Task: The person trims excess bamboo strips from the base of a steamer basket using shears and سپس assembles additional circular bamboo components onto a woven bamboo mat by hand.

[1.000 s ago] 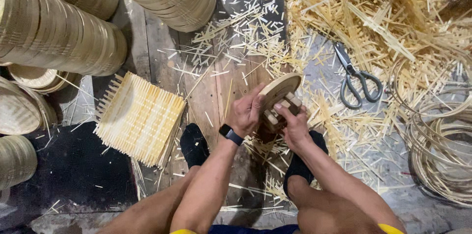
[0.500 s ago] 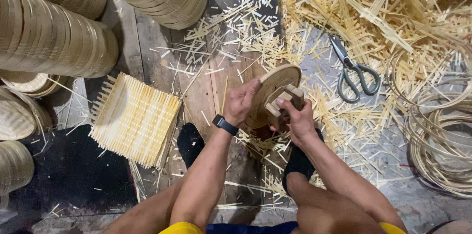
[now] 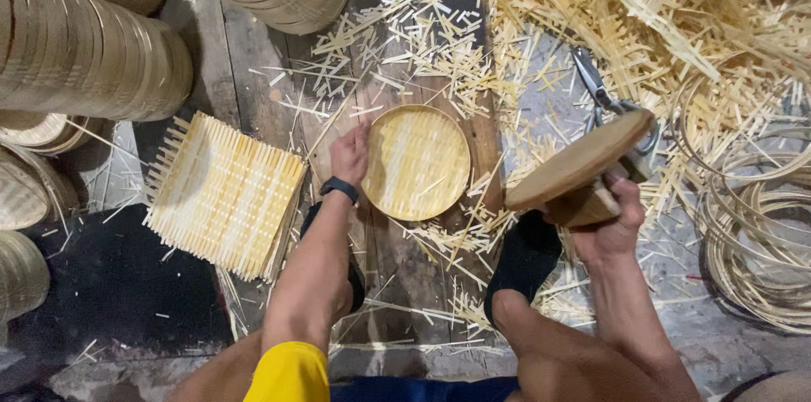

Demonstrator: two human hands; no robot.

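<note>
My left hand (image 3: 351, 151) lay against the left rim of the round woven bamboo tray (image 3: 416, 162), fingers spread flat on its edge rather than closed around it. The tray sat on the wooden floor planks (image 3: 253, 89) between my feet, ringed by loose bamboo offcuts (image 3: 422, 47). My right hand (image 3: 610, 229) was up and off to the right, its fingers wrapped tight on the block under a round wooden disc mould (image 3: 581, 160), which tilted in the air just in front of the scissors (image 3: 601, 98) lying on the scraps.

I judged the tray the weak point. With only an open palm on one side, it could slide or tip on the slivers under it, and a sharp push might spring the weave out of its rim. Splinters were the other worry: bare fingers and bare legs sat right among cut ends, and my socked foot (image 3: 522, 260) rested on a bed of them.

The mould looked heavy for a one-handed hold by its base. Tilted as it was, a slack wrist could let it drop onto my foot or onto the tray's edge. Swinging it further right might knock the scissors or catch the coiled bamboo hoops (image 3: 760, 233) beside them.

The stack of square woven mats (image 3: 224, 191) lay just left of my forearm, near enough that an elbow could scatter it. The tall stacks of finished trays (image 3: 93, 56) stood well apart.
</note>
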